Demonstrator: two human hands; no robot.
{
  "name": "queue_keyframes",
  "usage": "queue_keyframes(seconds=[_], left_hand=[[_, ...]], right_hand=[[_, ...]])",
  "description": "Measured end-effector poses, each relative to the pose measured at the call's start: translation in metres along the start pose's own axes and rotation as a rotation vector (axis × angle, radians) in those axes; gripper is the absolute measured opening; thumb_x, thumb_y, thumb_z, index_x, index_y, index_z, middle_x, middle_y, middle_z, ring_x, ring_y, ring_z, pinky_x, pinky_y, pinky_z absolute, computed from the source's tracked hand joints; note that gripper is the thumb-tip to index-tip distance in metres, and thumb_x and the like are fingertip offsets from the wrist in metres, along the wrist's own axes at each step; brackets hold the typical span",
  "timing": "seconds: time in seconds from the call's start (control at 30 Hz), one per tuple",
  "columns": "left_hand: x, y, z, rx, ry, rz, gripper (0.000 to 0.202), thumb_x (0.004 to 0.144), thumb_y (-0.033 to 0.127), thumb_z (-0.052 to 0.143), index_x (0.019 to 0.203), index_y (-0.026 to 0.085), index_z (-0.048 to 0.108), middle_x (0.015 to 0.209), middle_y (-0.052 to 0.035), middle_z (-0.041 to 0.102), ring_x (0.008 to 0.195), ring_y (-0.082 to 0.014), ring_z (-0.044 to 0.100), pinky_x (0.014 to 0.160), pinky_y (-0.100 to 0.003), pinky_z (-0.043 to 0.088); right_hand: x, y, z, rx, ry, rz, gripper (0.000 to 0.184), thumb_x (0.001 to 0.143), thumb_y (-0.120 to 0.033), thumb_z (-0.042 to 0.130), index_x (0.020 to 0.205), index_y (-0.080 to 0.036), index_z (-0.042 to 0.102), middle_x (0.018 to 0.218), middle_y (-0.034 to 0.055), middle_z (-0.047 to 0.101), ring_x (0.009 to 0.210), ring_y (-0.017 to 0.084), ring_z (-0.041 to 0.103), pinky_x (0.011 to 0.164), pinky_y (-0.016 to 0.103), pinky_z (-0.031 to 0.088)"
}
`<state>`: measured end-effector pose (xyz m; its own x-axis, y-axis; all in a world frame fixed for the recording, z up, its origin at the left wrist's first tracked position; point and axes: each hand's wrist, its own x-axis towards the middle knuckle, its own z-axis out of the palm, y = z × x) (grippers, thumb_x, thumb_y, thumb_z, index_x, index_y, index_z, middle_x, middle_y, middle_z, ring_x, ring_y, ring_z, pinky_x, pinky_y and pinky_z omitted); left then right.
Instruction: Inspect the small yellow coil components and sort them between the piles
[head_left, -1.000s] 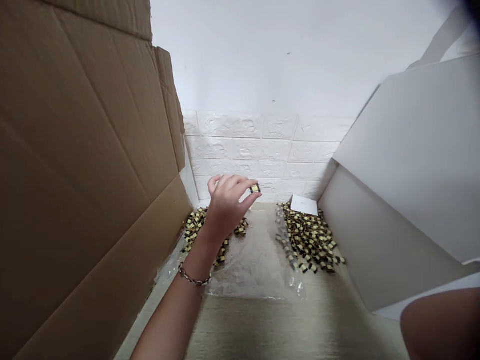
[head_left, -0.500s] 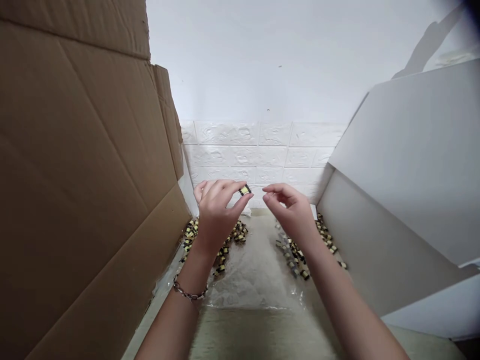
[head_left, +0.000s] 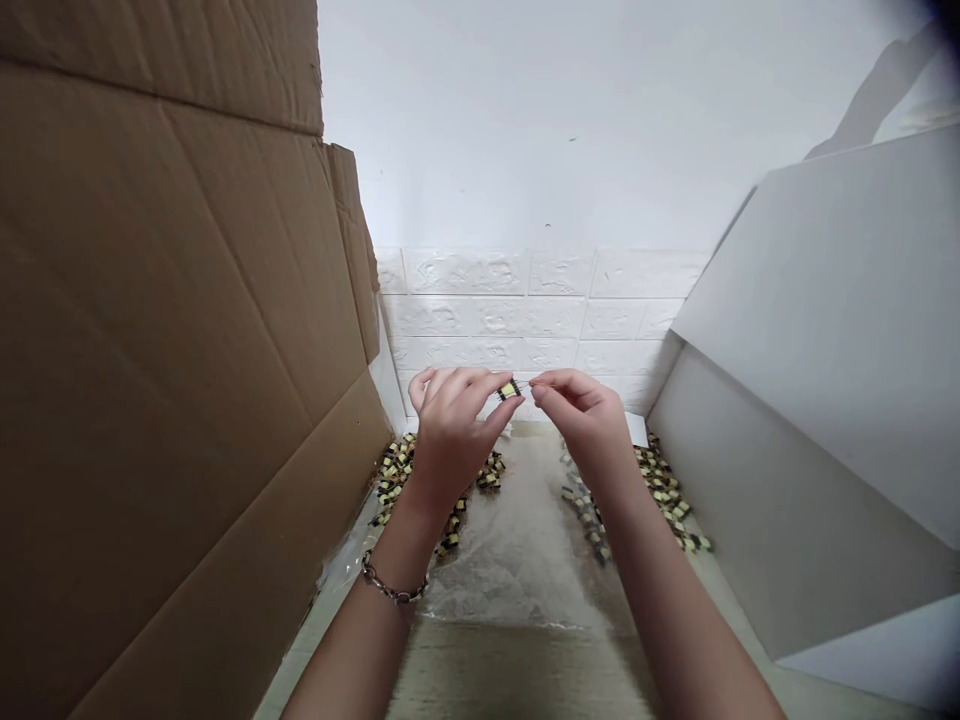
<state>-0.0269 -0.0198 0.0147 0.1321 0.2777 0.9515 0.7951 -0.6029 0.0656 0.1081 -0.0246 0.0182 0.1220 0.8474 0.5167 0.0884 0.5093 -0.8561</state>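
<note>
My left hand (head_left: pixel 463 425) pinches a small transformer (head_left: pixel 508 390) between thumb and forefinger, raised above the table. It has a yellow-wrapped middle and black ends with thin pins. Just to its right, the thumb and forefinger of my right hand (head_left: pixel 589 420) are pressed together on a thin wire (head_left: pixel 525 384) that runs from the transformer's right end. Below my left hand lies a pile of similar transformers (head_left: pixel 396 465). Another pile (head_left: pixel 667 490) spreads beneath and beyond my right forearm. My hands and arms hide parts of both piles.
A brown cardboard sheet (head_left: pixel 187 330) stands along the left side. On the right rises a white box wall (head_left: pixel 817 370). A clear plastic sheet (head_left: pixel 517 560) covers the middle of the table (head_left: pixel 517 670). White brick-patterned wall (head_left: pixel 555 310) closes off the back.
My fingertips have come closer together, and my right thumb and forefinger have closed on the wire at the transformer. The whole view has shifted slightly.
</note>
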Motion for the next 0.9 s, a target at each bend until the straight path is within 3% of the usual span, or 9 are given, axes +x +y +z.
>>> queue_keyframes(seconds=[0.57,0.9], left_hand=[[-0.0021,0.0034,0.0034,0.007,-0.005,0.019,0.015,0.073,0.032,0.058,0.084,0.023,0.059,0.079,-0.0001,0.064,0.076,-0.0139,0.055,0.082,-0.033,0.031],[-0.0035,0.0058,0.0036,0.009,-0.004,0.001,0.014,0.074,0.033,0.057,0.084,0.023,0.060,0.079,0.0002,0.064,0.076,-0.0140,0.056,0.086,-0.035,0.028]], right_hand=[[0.0011,0.0015,-0.0052,-0.072,-0.005,-0.045,0.009,0.067,-0.025,0.058,0.070,-0.017,0.062,0.069,0.0002,0.062,0.063,0.011,0.053,0.060,0.024,0.042],[0.0006,0.0022,-0.0030,0.029,-0.013,0.090,0.010,0.065,-0.026,0.059,0.066,-0.017,0.059,0.060,-0.0020,0.053,0.061,0.010,0.048,0.055,0.023,0.036]])
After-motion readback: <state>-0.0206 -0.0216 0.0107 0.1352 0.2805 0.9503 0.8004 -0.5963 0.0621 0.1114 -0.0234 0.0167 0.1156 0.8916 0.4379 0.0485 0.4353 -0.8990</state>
